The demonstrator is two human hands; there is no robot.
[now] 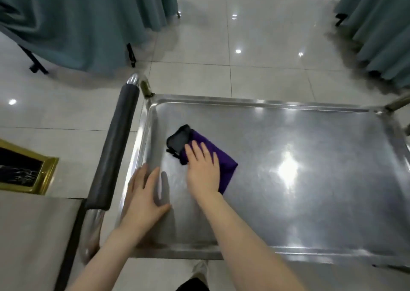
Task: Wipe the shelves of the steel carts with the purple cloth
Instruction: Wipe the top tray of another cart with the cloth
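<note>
A person leans over a steel cart (244, 101) on a tiled floor (244, 46), with the wipe of its top shelf (310, 157) apparently under way. The right hand (203, 171), at the centre of the frame, lies flat on the folded purple cloth (228, 165), its fingers (196, 151) straight and lightly spread, pressing the cloth to the steel rather than gripping it. The left hand (144, 198), lower left of centre, rests palm-down on the bare shelf just inside the left rim, fingers (142, 175) straight and holding nothing.

The cloth sits in the left half of the shelf. A small black object (178, 143), perhaps a phone or a pouch, touches the cloth's upper-left edge and stands in the way of a full pass there.

How much of the shelf is already clean cannot be told: the steel to the right shows only glare from ceiling lights. Any lower shelf is hidden beneath the top one, and no second cart is in view, so most of the job appears to be left.

The cart's padded handle (115, 148) runs up the left side; teal table drapes (77, 24) hang in the upper corners.
</note>
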